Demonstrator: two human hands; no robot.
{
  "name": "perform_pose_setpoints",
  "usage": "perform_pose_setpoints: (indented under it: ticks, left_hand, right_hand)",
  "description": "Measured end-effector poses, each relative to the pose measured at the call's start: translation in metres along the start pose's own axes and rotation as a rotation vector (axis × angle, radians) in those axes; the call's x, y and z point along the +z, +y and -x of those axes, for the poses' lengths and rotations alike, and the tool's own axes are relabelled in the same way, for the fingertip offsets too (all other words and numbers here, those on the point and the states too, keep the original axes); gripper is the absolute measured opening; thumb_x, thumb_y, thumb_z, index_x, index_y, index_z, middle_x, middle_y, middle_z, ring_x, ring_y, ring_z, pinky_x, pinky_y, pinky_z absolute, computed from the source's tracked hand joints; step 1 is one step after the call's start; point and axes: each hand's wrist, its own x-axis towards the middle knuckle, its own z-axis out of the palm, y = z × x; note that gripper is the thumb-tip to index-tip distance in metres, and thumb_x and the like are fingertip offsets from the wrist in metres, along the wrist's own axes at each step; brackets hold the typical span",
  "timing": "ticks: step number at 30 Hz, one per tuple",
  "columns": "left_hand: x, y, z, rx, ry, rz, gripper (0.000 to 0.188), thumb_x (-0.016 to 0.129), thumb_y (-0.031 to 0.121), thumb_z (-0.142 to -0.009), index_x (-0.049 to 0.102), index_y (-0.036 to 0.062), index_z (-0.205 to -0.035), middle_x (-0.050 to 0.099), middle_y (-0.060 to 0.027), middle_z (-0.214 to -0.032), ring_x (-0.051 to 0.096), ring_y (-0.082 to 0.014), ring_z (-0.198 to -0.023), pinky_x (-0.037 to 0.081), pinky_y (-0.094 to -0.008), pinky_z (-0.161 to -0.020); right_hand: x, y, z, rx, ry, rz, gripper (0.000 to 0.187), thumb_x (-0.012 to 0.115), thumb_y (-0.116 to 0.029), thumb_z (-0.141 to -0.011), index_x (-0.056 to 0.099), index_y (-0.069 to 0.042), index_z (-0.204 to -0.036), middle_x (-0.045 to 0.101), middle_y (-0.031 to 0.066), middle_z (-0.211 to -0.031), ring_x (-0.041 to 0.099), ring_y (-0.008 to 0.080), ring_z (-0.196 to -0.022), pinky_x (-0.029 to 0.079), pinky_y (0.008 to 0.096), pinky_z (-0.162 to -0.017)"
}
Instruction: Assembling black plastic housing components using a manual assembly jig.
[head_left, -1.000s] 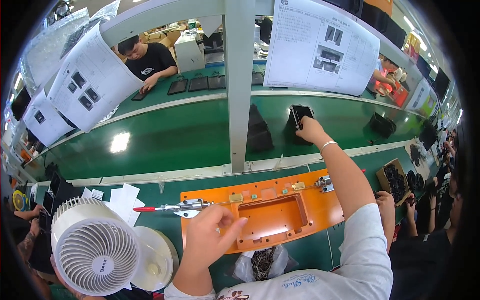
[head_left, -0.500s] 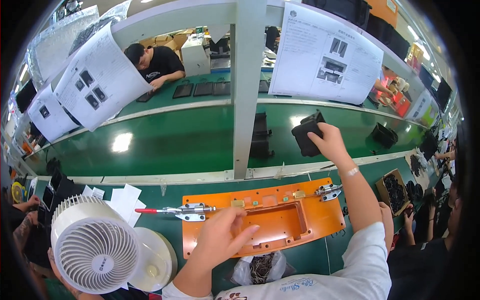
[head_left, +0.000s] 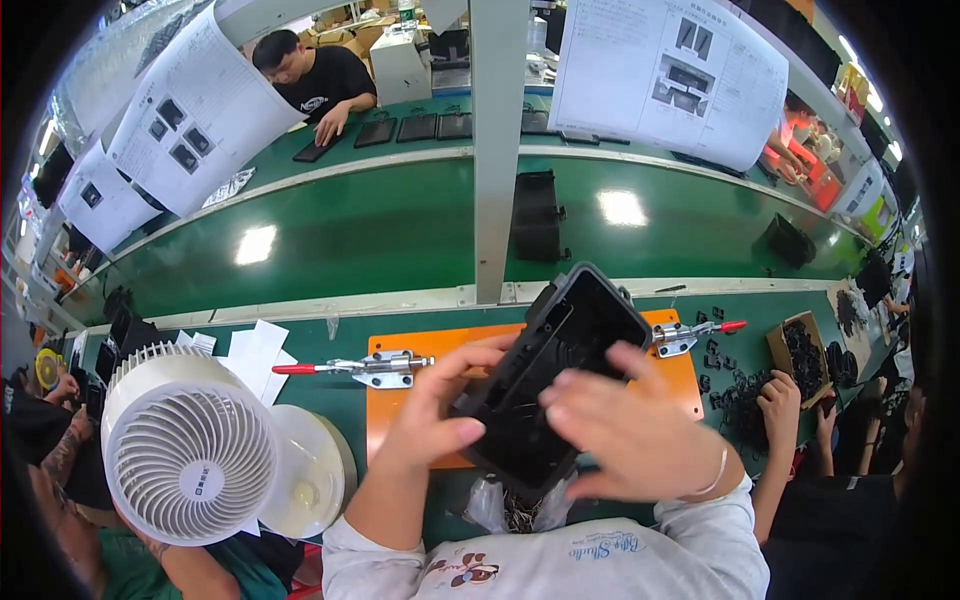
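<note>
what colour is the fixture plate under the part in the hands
Orange, seen in the head view: the fixture plate lies beneath the black plastic housing.

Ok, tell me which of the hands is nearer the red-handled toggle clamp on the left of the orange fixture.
Left. The left hand grips the black plastic housing just right of that red-handled toggle clamp; the right hand is farther right, across the housing.

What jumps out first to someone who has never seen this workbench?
The black plastic housing, held up at centre by the left hand and right hand. Under it lies an orange fixture plate with red-handled clamps. A white desk fan fills the lower left, and a green conveyor belt runs behind.
</note>
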Motion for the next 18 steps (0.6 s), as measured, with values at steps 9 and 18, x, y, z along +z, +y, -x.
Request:
perform_pose_setpoints:
  ticks: [9,18]
  left_hand:
    - [-0.026,0.004,-0.003,-0.113,0.027,-0.054,0.043,0.056,0.027,-0.09,0.053,-0.0046,-0.119,0.052,-0.0182,-0.129,0.052,-0.023,-0.116,0.037,-0.0358,-0.101]
    - [-0.007,0.011,-0.003,0.001,0.173,-0.4,0.042,0.048,0.034,-0.095,0.057,-0.001,-0.116,0.055,-0.0164,-0.128,0.054,-0.0224,-0.115,0.037,-0.0364,-0.1]
  right_hand:
    - [0.028,0.021,0.024,0.104,0.202,0.124,0.014,0.072,-0.016,-0.069,0.064,-0.009,-0.079,0.061,0.0,-0.077,0.063,0.0161,-0.08,0.029,0.054,-0.105]
    - [0.032,0.007,0.038,0.207,0.127,0.108,0.014,0.069,-0.017,-0.071,0.064,-0.01,-0.082,0.056,-0.0003,-0.073,0.057,0.0158,-0.069,0.036,0.0468,-0.099]
